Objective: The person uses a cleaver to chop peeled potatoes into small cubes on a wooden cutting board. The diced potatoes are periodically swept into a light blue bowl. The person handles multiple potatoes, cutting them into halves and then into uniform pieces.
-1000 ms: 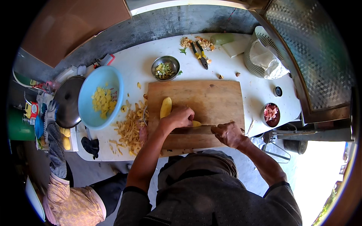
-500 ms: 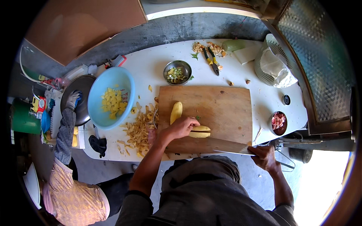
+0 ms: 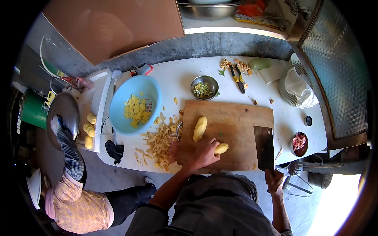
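My left hand (image 3: 205, 154) is closed around a peeled potato (image 3: 221, 148) near the front of the wooden cutting board (image 3: 240, 118). Most of that potato hides under my fingers; its right end shows. Another peeled potato (image 3: 200, 128) lies just beyond the hand. At the board's right edge, my right hand (image 3: 274, 181) grips the handle of a cleaver (image 3: 264, 147), whose broad dark blade points away from me over the board. Left of the board sit a heap of peelings (image 3: 161, 143) and a light-blue basin (image 3: 114, 114) with cut yellow pieces.
Beyond the board are a metal bowl (image 3: 204, 87) of chopped greens and pliers (image 3: 238, 78). A bowl of meat (image 3: 299, 141) and a white basket (image 3: 293, 86) stand right. At left a co-worker's gloved hand (image 3: 56, 125) touches a round dark lid (image 3: 65, 108) beside several potatoes (image 3: 89, 129).
The cleaver has swung from lying sideways along the board's front to pointing away at its right side. My left hand now wraps the potato, whose cut split no longer shows. The view has shifted.
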### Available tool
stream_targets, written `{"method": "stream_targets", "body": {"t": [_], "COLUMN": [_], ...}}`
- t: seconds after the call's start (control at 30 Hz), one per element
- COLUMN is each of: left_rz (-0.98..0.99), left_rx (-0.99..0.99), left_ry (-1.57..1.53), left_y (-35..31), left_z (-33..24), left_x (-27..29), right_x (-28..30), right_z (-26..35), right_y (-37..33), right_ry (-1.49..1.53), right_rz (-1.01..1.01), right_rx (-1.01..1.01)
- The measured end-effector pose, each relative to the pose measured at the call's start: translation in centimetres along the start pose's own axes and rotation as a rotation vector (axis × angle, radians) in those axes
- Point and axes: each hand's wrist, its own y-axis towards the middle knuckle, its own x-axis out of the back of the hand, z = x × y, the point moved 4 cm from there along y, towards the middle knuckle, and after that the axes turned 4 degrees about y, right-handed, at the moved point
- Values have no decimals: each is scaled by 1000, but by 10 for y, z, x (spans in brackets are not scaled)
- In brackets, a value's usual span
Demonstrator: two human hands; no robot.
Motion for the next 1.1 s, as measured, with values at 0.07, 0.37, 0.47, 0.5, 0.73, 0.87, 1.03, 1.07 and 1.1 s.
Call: {"method": "stream_targets", "body": {"t": [0.07,0.37,0.47,0.5,0.73,0.87,1.03,1.07,1.1], "left_rz": [5,56,2,-37,-126,-210,-101,-125,-131], "left_rx": [135,21,3,47,88,67,89,53,25], "left_ry": [-72,73,98,94,199,149,-50,-82,-17], "left_y": [-1,-11,-13,-22,-19,18,100,111,118], "left_z": [4,-14,-20,-11,0,-18,-27,-32,-30], "left_x": [17,15,18,9,-14,-24,-74,-77,-89], "right_x": [-2,-13,-14,-13,-8,-3,-1,0,-1], "right_z": [0,-1,3,3,-14,-12,-21,-26,-19], "right_y": [-1,-6,-11,-14,-26,-30,-27,-23,-22], "right_ry": [15,43,81,65,32,55,120,105,93], "right_rz": [-9,-15,-32,-31,-38,-54,-74,-54,-71], "right_rx": [9,-75,-87,-76,-113,-143,-101,-57,-72]}}
